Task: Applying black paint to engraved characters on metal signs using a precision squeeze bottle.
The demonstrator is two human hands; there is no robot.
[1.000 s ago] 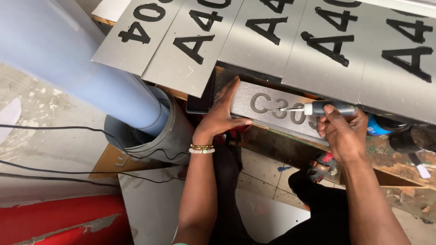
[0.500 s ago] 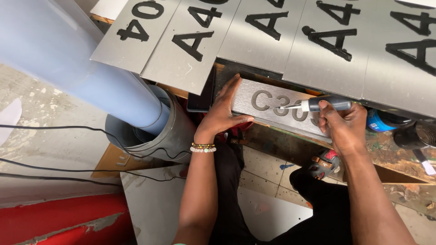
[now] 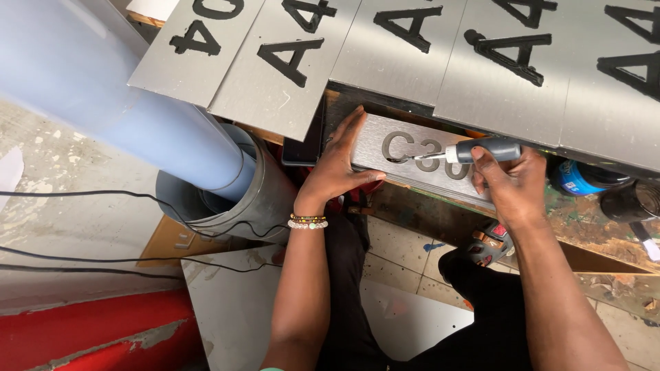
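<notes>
One view only, from the head. Left hand (image 3: 338, 165) lies flat, fingers spread, pinning a small brushed-metal plate (image 3: 405, 158) on the bench edge. Right hand (image 3: 512, 182) is closed round a grey squeeze bottle (image 3: 481, 149), its nozzle at the first recessed character. By my judgement, none is filled black like the finished plates (image 3: 412, 48) above. Worn workbench (image 3: 605, 233); pale blue pipe (image 3: 103, 103), cables, tiled floor.

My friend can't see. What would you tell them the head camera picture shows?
A person's right hand squeezes a dark bottle with a thin nozzle onto engraved characters in a small metal plate, while the left hand steadies its end. Bigger lettered metal sheets lie above.
</notes>
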